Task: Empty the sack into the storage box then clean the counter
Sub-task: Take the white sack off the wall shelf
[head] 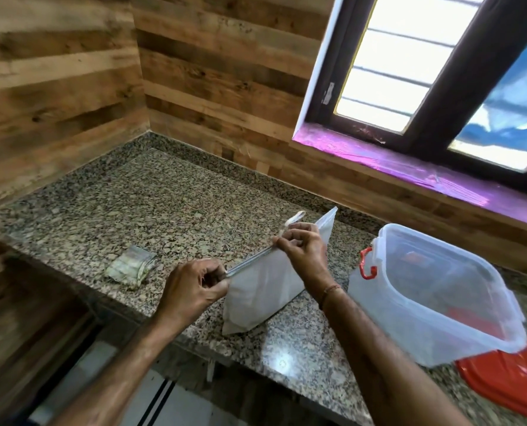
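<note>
A white sack [262,290] stands upright on the speckled granite counter [170,210], with a zip strip along its top edge. My left hand [194,287] pinches the near end of that strip. My right hand [302,250] pinches the strip farther along, beside a pale pull tab [293,219]. To the right stands a clear plastic storage box [434,296] with red clips [366,264], open at the top. Its red lid [508,379] lies under and beside it.
A folded greenish cloth [131,267] lies on the counter left of the sack. Wood-panelled walls close the counter at the back and left. A window with a purple sill [379,161] is at the upper right. The counter's front edge runs just below the sack.
</note>
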